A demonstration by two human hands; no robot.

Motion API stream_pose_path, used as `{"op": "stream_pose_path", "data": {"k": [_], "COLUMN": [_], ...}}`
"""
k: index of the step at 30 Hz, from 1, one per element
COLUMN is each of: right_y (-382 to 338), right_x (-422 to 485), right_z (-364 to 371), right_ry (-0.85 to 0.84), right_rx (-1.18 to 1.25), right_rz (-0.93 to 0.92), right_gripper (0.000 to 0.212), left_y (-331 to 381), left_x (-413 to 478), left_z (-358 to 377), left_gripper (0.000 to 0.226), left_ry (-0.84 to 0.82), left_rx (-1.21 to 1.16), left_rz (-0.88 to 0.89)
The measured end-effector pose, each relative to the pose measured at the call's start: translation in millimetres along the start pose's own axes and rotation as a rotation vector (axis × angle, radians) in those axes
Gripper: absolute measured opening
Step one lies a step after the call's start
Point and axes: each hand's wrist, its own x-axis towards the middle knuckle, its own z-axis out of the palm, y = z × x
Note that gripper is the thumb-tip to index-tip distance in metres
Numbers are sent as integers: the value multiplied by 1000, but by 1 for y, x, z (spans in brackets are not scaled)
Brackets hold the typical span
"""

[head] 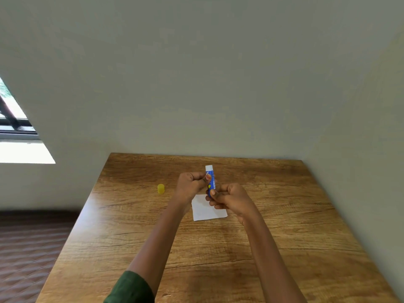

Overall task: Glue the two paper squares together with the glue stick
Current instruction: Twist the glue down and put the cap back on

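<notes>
You hold glue stick [211,179] upright above paper square [208,209] on table [273,226]: left hand [190,184] pinches barrel, right hand [229,199] grips base, likely to twist glue up. Yellow cap [161,189] sits off, left. Only one square visible.

plain room; wooden table [218,259]; window [15,127]; bare wall [196,73]
</notes>
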Motion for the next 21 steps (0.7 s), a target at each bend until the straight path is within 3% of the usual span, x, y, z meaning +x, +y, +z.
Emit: {"op": "stream_pose_path", "data": {"k": [5,8,10,13,15,17,21], "right_y": [4,6,6,0,-1,-2,-3], "right_x": [6,5,6,4,0,-1,-2], "right_z": [13,22,19,11,5,3,5], "right_ry": [301,408,309,-116,-282,-293,-113], "right_rx": [-391,-481,-339,32,231,268,134], "right_rz": [-59,-109,-92,29,76,74,17], "right_gripper": [29,36,35,21,22,26,16], "left_y": [-4,0,2,3,2,3,5], "left_x": [-1,-1,0,-1,-1,0,1], "left_z": [0,0,-3,-8,-9,-8,-6], "left_gripper": [14,14,14,14,15,15,14], "left_ry": [40,56,43,18,11,5,-17], "left_rx": [43,22,11,-29,-58,-60,-57], "left_rz": [8,3,4,7,9,12,16]}}
